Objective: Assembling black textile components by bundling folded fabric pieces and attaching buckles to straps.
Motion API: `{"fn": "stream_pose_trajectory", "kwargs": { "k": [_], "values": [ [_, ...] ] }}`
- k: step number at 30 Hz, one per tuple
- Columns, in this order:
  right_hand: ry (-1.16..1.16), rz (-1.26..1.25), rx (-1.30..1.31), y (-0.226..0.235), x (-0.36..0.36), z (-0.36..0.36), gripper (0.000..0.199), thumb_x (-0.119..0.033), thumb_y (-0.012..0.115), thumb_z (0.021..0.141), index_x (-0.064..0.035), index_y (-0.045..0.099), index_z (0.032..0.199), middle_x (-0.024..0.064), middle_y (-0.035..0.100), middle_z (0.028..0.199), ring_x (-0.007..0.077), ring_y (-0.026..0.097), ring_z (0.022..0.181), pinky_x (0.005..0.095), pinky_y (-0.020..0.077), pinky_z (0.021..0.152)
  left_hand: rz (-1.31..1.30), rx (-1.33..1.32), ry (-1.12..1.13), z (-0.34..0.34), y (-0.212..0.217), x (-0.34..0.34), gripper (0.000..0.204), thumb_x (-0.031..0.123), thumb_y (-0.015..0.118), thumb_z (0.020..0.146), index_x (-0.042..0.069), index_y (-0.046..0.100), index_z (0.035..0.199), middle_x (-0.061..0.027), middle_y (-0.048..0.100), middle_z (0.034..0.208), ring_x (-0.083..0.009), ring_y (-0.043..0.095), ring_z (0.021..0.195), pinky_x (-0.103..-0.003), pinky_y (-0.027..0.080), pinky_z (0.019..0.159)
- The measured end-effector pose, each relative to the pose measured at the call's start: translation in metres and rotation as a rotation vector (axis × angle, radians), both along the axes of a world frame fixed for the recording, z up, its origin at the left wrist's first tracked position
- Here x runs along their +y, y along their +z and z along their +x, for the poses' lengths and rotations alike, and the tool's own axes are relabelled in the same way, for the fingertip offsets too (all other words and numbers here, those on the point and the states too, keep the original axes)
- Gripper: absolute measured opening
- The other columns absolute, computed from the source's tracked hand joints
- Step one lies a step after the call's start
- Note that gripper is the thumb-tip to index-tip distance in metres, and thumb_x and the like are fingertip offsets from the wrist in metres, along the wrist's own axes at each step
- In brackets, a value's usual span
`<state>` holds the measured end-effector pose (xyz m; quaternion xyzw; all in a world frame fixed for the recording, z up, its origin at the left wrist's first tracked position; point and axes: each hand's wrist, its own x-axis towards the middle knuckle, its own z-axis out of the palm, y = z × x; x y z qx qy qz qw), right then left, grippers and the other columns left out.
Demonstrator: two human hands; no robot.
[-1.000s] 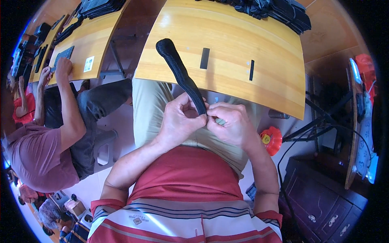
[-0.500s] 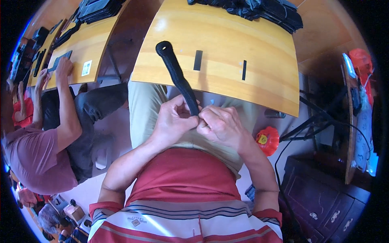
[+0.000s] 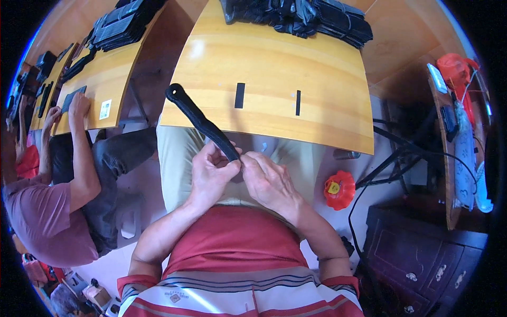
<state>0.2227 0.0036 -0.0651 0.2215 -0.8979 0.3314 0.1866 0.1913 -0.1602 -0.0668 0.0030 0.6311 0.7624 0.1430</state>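
Note:
A long black padded fabric piece (image 3: 198,119), shaped like a handle with a small hole in its rounded far end, slants up and left from my hands. My left hand (image 3: 208,177) is closed round its lower end, thumb on top. Close against it, the fingers of my right hand (image 3: 266,179) pinch the tip of the same piece; what exactly lies under those fingers is hidden. Both hands are above my lap, just short of the wooden table (image 3: 274,58). On the tabletop lie a wider black strip (image 3: 240,95) and a narrower black strip (image 3: 298,103).
Stacked black fabric pieces (image 3: 338,24) sit along the table's far edge. A red scalloped object (image 3: 339,190) is on the floor at right, near a black cable and a dark cabinet (image 3: 422,259). At left, a co-worker (image 3: 53,211) handles a dark flat piece at another table.
The black padded piece has tilted further left and its far end sits lower. Both hands have shifted slightly left and down, still together on its lower end. The view has turned slightly.

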Motion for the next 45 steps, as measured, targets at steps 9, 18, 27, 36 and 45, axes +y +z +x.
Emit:
{"fn": "stream_pose_trajectory", "kwargs": {
  "k": [9, 18, 27, 36, 45],
  "values": [
    [0.022, -0.023, -0.055, -0.009, -0.001, 0.006, 0.014, 0.0, 0.058, 0.086, 0.0014, 0.05, 0.097, 0.0164, 0.056, 0.087, 0.0327, 0.065, 0.072, 0.0417, 0.0552, 0.056, 0.068, -0.042, -0.057, 0.007, 0.006, -0.001, 0.038, -0.006, 0.066, 0.084, -0.002, 0.054, 0.119, -0.0057, 0.064, 0.106, -0.0099, 0.062, 0.093, -0.026, 0.054, 0.085],
    [0.2, 0.335, 0.079, 0.013, 0.013, 0.003, 0.009, -0.007, 0.058, 0.085, -0.0007, 0.054, 0.09, 0.0108, 0.051, 0.082, 0.0247, 0.062, 0.073, 0.037, 0.0553, 0.062, 0.035, -0.117, -0.311, -0.002, 0.008, -0.019, 0.037, -0.006, 0.064, 0.085, -0.002, 0.055, 0.121, -0.0039, 0.064, 0.1, -0.0086, 0.062, 0.089, -0.026, 0.054, 0.081],
    [0.057, -0.171, -0.085, 0.004, -0.003, 0.014, 0.015, -0.005, 0.065, 0.086, -0.0005, 0.061, 0.099, 0.0127, 0.059, 0.091, 0.0271, 0.065, 0.078, 0.0373, 0.0544, 0.064, 0.085, -0.114, -0.171, 0.007, 0.014, -0.013, 0.039, -0.007, 0.063, 0.082, 0.0, 0.057, 0.12, -0.0055, 0.066, 0.104, -0.0128, 0.063, 0.097, -0.029, 0.05, 0.09],
    [0.069, -0.427, -0.127, -0.027, -0.001, 0.015, 0.018, -0.005, 0.063, 0.093, 0.0006, 0.059, 0.109, 0.0165, 0.061, 0.096, 0.0347, 0.065, 0.08, 0.0411, 0.0537, 0.067, 0.101, -0.127, -0.129, 0.014, 0.009, -0.009, 0.038, -0.008, 0.064, 0.081, -0.001, 0.058, 0.118, -0.007, 0.067, 0.103, -0.0137, 0.063, 0.096, -0.029, 0.051, 0.09],
    [0.038, -0.241, -0.047, -0.021, -0.003, 0.023, 0.028, -0.009, 0.067, 0.091, -0.0027, 0.057, 0.116, 0.0163, 0.06, 0.1, 0.0331, 0.066, 0.079, 0.0403, 0.0557, 0.063, 0.129, -0.095, -0.097, 0.016, 0.0, -0.01, 0.04, -0.007, 0.066, 0.082, -0.001, 0.055, 0.12, -0.006, 0.066, 0.101, -0.0104, 0.063, 0.091, -0.027, 0.054, 0.084]
  ]
}}
